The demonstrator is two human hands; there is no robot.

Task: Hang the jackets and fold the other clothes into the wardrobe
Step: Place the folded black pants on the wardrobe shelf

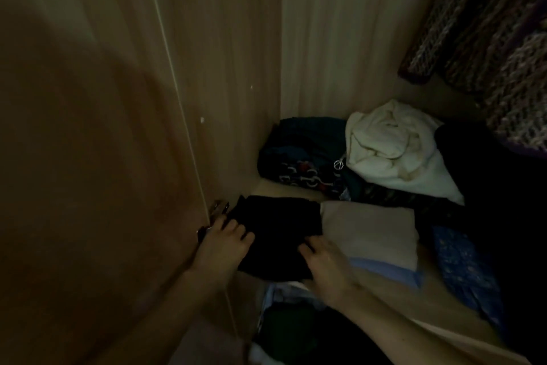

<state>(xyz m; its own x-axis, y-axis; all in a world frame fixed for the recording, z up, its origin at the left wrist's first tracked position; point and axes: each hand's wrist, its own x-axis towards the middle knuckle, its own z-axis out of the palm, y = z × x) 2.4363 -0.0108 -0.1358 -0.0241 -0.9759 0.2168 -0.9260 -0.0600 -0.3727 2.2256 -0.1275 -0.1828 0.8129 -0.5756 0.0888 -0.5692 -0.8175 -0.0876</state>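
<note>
A folded black garment (278,231) lies on the wardrobe shelf (384,290), at its front left corner. My left hand (225,242) rests on the garment's left edge with fingers spread flat. My right hand (325,261) presses on its right front edge, fingers extended. Beside the black garment sits a folded beige cloth (370,231) on top of a light blue one (390,271). The light inside the wardrobe is dim.
At the back of the shelf lie a crumpled white garment (390,145) and a dark patterned one (302,157). A blue printed cloth (461,270) lies at the right. Knitted clothing (485,27) hangs at top right. The wardrobe's side panel (118,128) stands at the left.
</note>
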